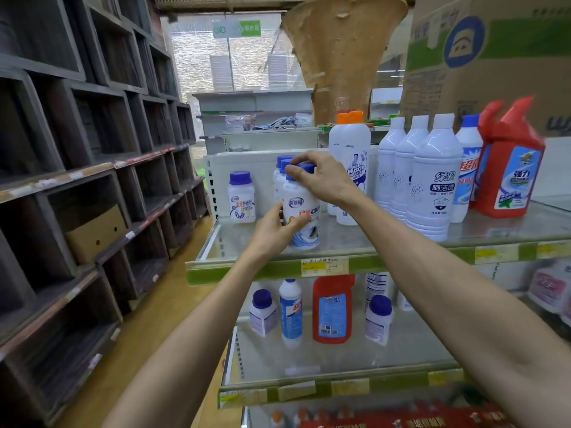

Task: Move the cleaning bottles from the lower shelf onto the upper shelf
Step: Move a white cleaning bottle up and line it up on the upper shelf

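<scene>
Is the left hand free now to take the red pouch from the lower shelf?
Probably not yet: the left hand holds the white jar on the upper shelf. The red pouch itself stands unblocked.

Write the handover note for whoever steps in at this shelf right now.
Left hand grips the side of a white blue-capped jar; right hand pinches its cap. The jar stands at the front of the upper shelf.
Done: several bottles already stand up there, including another jar at the left.
Left: on the lower shelf remain two small jars, a slim white bottle, a red bottle and at least one more behind.
</scene>
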